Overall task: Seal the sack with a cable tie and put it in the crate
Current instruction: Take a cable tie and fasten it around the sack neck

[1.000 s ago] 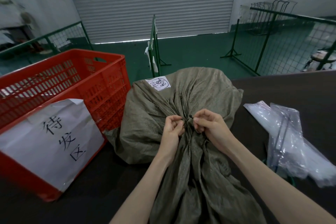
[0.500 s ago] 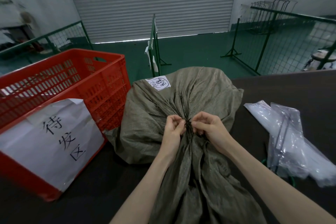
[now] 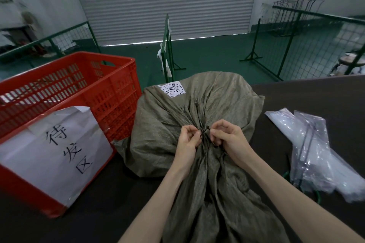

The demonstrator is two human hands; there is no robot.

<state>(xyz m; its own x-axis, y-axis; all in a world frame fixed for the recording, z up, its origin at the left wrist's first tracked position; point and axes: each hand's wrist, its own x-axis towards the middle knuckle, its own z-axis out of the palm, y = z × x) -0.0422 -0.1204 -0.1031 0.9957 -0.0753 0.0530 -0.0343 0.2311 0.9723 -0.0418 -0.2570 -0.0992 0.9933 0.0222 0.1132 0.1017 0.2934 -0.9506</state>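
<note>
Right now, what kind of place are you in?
Probably a warehouse or packing area. There's a big roller door, green wire fences on a painted floor, and a red crate beside the sack being tied shut.

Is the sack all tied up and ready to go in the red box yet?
Not yet. The sack is already bunched into a neck. Right now the left hand and right hand are pinching a thin dark cable tie at that neck; whether it is pulled tight can't be seen. Left to do: finish the tie and lift the sack into the red crate beside it.
</note>
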